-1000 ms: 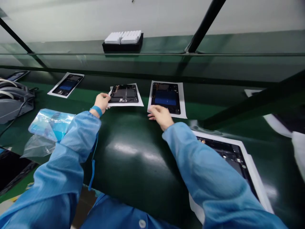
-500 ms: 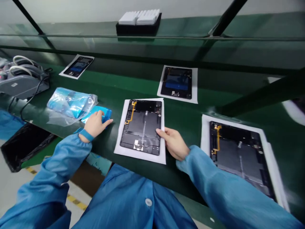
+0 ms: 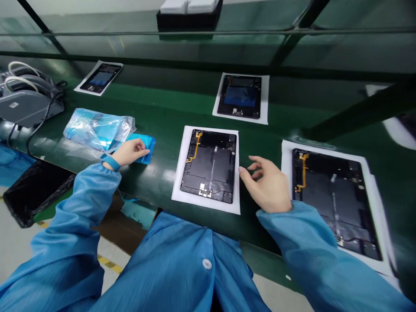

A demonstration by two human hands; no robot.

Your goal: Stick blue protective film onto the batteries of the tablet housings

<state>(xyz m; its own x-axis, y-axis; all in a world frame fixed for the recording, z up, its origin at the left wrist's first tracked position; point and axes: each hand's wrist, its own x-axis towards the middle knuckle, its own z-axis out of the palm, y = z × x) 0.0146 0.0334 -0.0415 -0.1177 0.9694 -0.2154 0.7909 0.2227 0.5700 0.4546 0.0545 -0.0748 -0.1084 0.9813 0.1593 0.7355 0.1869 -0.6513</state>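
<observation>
An opened black tablet back with an orange flex cable [image 3: 209,165] lies on a white sheet [image 3: 180,190] on the green bench, straight in front of me. My right hand [image 3: 267,184] rests just right of that sheet, fingers loosely spread, holding nothing, thumb near the sheet's edge. My left hand [image 3: 128,152] is pinched on a blue film piece [image 3: 145,149] beside a crumpled bag of blue films [image 3: 97,130]. A second opened tablet [image 3: 331,195] on its sheet lies to the right.
Two more tablets on white sheets lie farther back, one at the centre [image 3: 241,96] and one at the left [image 3: 99,77]. A grey device with cables [image 3: 26,102] stands far left. A black tray of white parts [image 3: 188,13] sits on the upper shelf. A dark frame bar [image 3: 354,117] crosses at right.
The tablet on its sheet was pulled from the back of the bench to the front edge. My right hand let go of the sheet; my left hand went to the blue film.
</observation>
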